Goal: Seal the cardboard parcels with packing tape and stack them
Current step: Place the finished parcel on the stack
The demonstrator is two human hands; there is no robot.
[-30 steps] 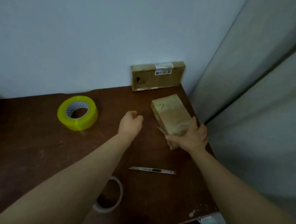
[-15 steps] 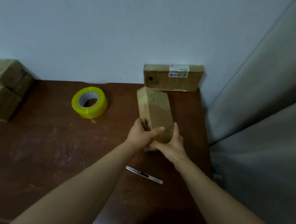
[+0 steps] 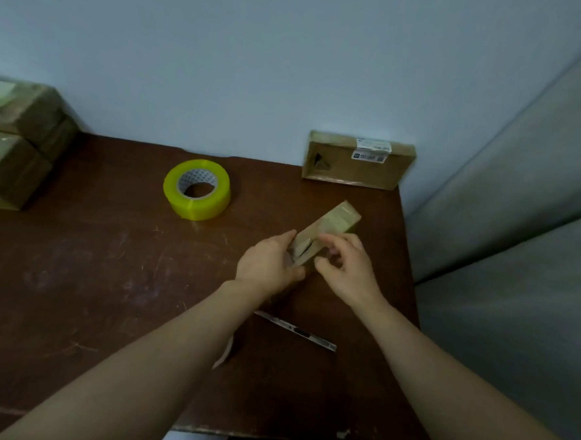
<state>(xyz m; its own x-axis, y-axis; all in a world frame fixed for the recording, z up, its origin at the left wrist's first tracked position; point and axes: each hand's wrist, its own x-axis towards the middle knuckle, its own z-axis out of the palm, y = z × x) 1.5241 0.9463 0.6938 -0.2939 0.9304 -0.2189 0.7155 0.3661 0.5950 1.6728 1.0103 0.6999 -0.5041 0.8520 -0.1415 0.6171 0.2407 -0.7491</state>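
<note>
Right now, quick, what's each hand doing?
Left hand: grips the near end of the small cardboard parcel.
Right hand: fingers curled on the same parcel.

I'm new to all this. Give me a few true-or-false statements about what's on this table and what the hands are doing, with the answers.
1. The left hand and the right hand both hold the small parcel. True.
2. One hand holds the tape. False: the yellow tape roll lies on the table, untouched.
3. A flat parcel stands against the wall. True.
4. The right hand grips the cutter. False: the knife lies on the table between the forearms.
</note>
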